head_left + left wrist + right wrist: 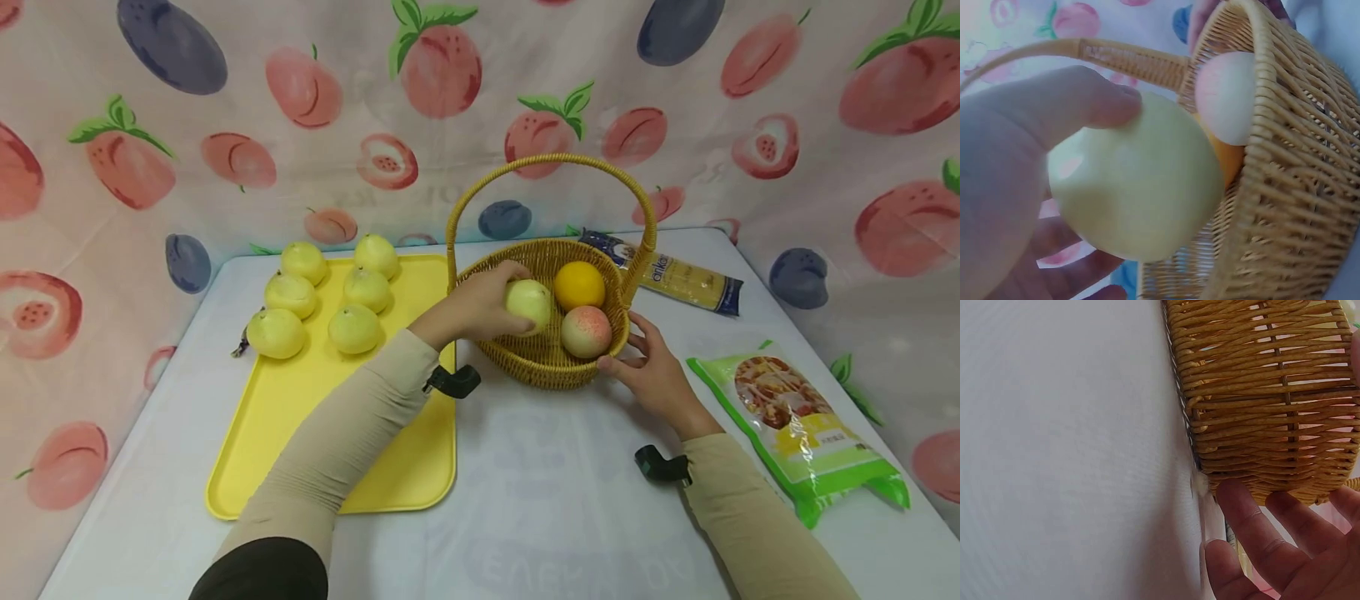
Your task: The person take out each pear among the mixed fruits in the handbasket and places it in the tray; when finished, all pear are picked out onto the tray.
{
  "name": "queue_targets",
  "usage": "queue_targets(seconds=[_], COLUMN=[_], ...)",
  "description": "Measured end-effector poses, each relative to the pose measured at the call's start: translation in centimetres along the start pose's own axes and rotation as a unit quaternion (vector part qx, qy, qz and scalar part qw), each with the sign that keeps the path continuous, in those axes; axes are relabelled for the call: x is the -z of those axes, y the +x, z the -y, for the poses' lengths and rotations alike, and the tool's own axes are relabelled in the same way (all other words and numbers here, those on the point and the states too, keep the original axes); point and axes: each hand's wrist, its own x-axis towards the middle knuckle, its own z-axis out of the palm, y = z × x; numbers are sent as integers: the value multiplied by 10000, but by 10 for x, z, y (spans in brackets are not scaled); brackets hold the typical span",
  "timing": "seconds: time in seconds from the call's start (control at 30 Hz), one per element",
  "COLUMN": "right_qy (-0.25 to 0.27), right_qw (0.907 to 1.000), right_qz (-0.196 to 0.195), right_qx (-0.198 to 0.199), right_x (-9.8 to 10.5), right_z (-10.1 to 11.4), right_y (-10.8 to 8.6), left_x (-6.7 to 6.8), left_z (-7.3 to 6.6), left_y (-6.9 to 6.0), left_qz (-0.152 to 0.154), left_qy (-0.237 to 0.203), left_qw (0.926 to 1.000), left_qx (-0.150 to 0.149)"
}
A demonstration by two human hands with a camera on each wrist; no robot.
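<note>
My left hand [483,304] grips a pale yellow-green round fruit [529,305] inside the opening of a wicker basket [551,375]. The left wrist view shows the thumb on top of this fruit and fingers beneath it. An orange [580,286] and a pinkish-white peach [587,332] lie in the basket. With loosely extended fingers [1254,528], my right hand [656,375] touches the outer wall at the basket's right end. Its thumb rests near the front rim. Several similar pale fruits [355,329] stand in two rows on the yellow tray [405,492].
The basket's tall arched handle [551,158] rises over its opening. Behind the basket, to the right, lies a pasta packet [690,283]. A green-edged food bag [802,417] is on the right side of the white table [555,517]. A fruit-patterned cloth [322,158] hangs behind.
</note>
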Motion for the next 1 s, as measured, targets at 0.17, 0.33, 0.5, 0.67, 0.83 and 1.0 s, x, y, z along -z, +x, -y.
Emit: queue_targets(seconds=[0.17,0.33,0.5,0.67,0.83,1.0], right_qy=[-5,-4,-16,-28,-27,-10], right_qw=[10000,10000,10000,10000,10000,10000], right_qz=[17,63,61,49,64,35], right_qx=[-40,-28,6,5,12,44], right_x=[0,1,1,0,0,0], right_z=[-1,-2,-1,0,1,0], right_y=[1,1,2,2,2,2], left_x=[14,26,35,41,46,52], left_z=[1,6,13,22,33,43], left_y=[-23,-47,-66,-84,-103,-121], left_qz=[-255,-433,-697,-913,-1072,-1202], left_qy=[-185,-242,-316,-427,-436,-463], left_qw=[9995,9988,9971,9949,9930,9903], left_qx=[-64,-42,-26,23,220,523])
